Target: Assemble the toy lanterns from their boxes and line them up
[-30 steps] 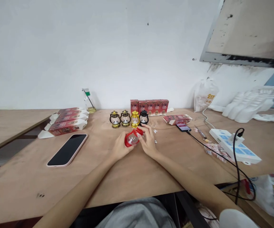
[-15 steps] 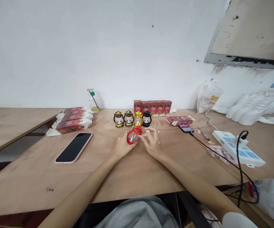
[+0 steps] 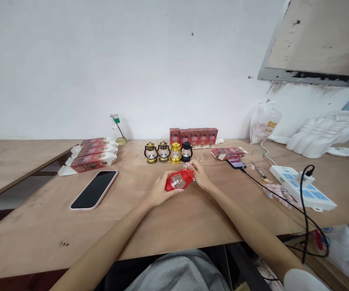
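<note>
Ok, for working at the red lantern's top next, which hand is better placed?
Likely the right hand: it is at the top end of the red lantern, which tilts toward that side. The left hand has its grip around the lantern's body, so it seems better suited to steadying.

Our left hand (image 3: 160, 190) and right hand (image 3: 201, 176) are bare, and slim, uncovered forearms (image 3: 126, 224) run back from the fingers (image 3: 196, 166). Well behind the right fingers, we wear a plain white sleeve (image 3: 303, 281) with a rounded edge. Directly behind both sets of fingers, grey cloth (image 3: 177, 271) creases softly; which garment, we cannot tell.
</note>
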### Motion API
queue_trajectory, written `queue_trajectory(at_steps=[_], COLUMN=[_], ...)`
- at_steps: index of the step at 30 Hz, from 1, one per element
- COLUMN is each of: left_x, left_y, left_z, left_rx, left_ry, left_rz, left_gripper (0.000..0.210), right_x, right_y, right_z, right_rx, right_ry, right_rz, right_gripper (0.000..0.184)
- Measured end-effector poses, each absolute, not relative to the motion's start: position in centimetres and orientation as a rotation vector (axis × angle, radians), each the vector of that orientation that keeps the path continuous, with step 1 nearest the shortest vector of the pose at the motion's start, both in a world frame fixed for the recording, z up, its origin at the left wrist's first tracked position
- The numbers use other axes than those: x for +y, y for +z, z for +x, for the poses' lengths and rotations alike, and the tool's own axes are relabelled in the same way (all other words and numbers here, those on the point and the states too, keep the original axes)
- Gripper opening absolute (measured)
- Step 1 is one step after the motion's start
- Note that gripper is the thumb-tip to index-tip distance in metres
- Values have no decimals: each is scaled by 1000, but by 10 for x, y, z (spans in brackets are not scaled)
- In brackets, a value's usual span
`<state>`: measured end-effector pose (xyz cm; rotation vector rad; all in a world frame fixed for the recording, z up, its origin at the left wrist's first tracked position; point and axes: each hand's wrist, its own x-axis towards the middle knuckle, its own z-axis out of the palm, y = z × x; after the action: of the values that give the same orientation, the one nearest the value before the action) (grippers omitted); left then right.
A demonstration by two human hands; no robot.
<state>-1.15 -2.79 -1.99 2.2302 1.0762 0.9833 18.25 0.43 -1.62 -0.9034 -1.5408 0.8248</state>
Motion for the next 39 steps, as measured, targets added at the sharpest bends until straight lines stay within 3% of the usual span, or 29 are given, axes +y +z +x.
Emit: queue_trajectory(at_steps=[6,10,13,17,19,29,39], left_x=[-22,-5,8,16,17,16,3], left_y=[-22,-28,-31,-32,-32,-32,-21], left_z=[-12,-17,-22,-27,-27,-24,-21], left_rx=[1254,1251,1141,1104,1082,1042,937], left_ry=[933,1133,1368,1485,1501,1500,1374], left_rz=[2252,1967,1699,1500,1441,1310,1197], left_gripper=[54,54,54,54,53,54,62], right_x=[12,13,24,42,47,69,62], right_y=[-15,-9,-11,-23,-32,-53,-53], right_z=[193,200,211,242,258,285,272], right_rx=[-1363,-1444,-1301,-1371,-1435,-1589,-1660], right_ry=[1280,1453,1234,567,399,148,-147], right_rz=[-781,-735,-758,-1068,-1194,-1529,-1793], right_gripper=[42,35,34,36,32,15,22])
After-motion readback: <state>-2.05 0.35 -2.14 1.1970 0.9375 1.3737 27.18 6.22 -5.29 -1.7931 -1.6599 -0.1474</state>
